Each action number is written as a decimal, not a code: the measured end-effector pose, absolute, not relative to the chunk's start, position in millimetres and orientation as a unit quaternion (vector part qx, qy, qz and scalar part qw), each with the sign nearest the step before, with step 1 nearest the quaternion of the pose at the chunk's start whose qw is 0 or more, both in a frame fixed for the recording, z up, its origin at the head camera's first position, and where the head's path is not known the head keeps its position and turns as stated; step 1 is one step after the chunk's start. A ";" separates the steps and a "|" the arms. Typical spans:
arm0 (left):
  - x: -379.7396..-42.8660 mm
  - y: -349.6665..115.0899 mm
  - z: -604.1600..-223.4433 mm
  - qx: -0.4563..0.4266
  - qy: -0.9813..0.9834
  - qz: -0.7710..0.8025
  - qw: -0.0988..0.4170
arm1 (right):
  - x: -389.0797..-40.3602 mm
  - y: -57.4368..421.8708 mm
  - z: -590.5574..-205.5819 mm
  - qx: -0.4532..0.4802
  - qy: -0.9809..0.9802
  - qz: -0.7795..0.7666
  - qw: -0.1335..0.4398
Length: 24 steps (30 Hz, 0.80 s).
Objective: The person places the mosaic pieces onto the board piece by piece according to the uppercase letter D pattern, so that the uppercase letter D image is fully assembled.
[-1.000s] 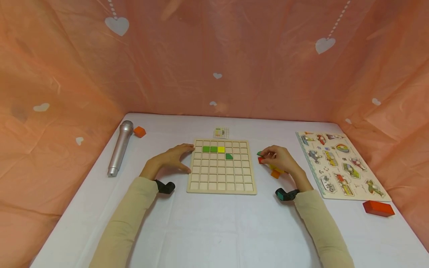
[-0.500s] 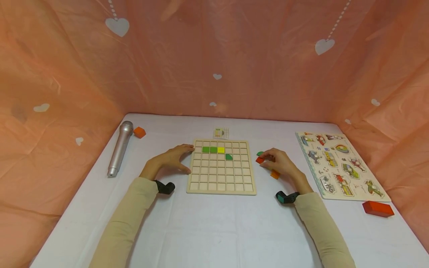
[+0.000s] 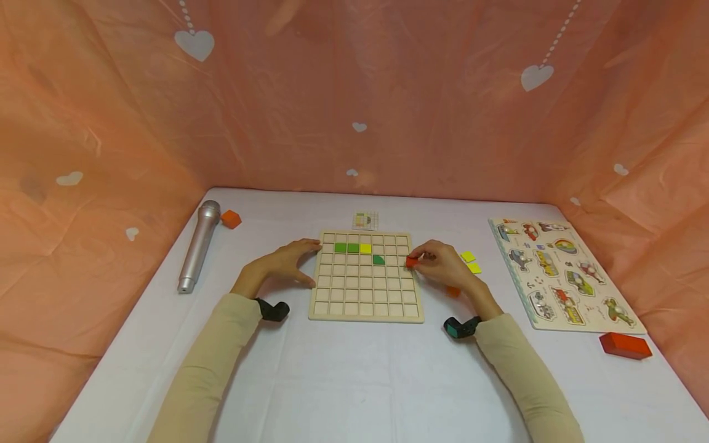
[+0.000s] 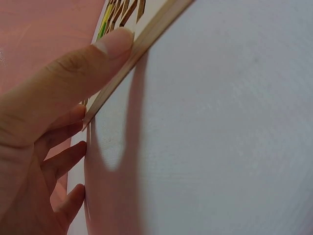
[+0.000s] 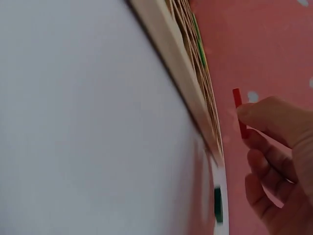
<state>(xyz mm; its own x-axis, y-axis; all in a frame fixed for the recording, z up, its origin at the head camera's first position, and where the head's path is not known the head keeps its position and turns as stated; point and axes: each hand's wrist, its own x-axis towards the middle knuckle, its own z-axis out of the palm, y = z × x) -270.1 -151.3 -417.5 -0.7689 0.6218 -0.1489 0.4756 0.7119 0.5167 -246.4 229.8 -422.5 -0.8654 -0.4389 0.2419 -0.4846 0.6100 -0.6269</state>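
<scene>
A wooden grid board (image 3: 365,317) lies mid-table. Set in its cells are two green square tiles (image 3: 346,248), a yellow tile (image 3: 365,248) and a darker green piece (image 3: 379,260) with one rounded corner. My left hand (image 3: 285,259) rests at the board's left edge, thumb and fingers spread along it; in the left wrist view the thumb (image 4: 115,44) lies on the rim. My right hand (image 3: 443,263) pinches a thin red tile (image 5: 240,113) between thumb and index finger, over the board's right edge. Another dark green piece (image 5: 218,205) lies on the table beside the board.
Yellow tiles (image 3: 471,263) and an orange tile (image 3: 453,291) lie around my right hand. A small pattern card (image 3: 365,220) is behind the board. Left: silver microphone (image 3: 199,246), orange block (image 3: 231,219). Right: picture puzzle board (image 3: 565,274), red block (image 3: 626,345).
My right hand has lifted the red tile from among the loose pieces and moved left to the grid board's right edge, uncovering yellow tiles. My left hand has stayed in place.
</scene>
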 end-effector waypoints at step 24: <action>-269.4 -151.9 -417.7 0.300 0.910 0.240 0.159 | -251.4 175.3 -434.8 0.333 -0.880 0.340 0.005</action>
<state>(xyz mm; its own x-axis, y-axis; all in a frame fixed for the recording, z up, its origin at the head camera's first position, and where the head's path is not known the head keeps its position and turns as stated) -269.4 -151.9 -417.7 -0.7699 0.6214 -0.1456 0.4686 0.7053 0.5320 -251.4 175.3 -434.8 -0.7786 -0.5820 0.2345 -0.5883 0.5471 -0.5954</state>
